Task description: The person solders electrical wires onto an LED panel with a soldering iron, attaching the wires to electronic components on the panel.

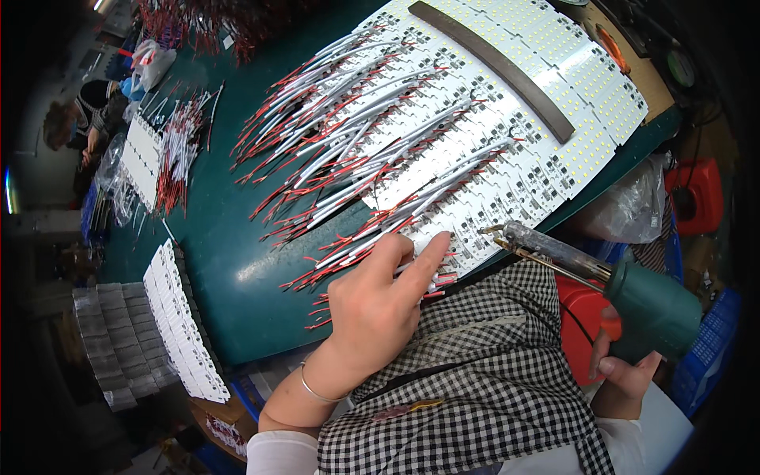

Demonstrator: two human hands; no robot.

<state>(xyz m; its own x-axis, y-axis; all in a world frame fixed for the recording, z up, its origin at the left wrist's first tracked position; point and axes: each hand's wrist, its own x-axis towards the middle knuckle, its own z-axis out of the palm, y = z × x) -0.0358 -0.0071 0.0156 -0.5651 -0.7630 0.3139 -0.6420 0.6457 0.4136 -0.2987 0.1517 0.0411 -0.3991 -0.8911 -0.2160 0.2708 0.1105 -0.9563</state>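
Observation:
My left hand (376,301) is closed at the near edge of the white LED circuit boards (467,245). Short red and white wires (445,282) stick out past its fingers, and more ends show on its wrist side; the grip itself is partly hidden. Over on the right, my right hand (625,380) is wrapped round the handle of a soldering gun (653,309) with a green body. Its metal tip (492,229) hovers at or just over the boards' near edge; contact is unclear. Rows of red and white wires (380,158) lie across the boards.
A dark curved bar (499,67) rests across the boards. On the green table (237,269) stand stacked white boards (180,324) at left and a wire pile (178,154) farther back. A red stool (697,194) and plastic bag (629,206) are at right. Another person (91,119) sits far left.

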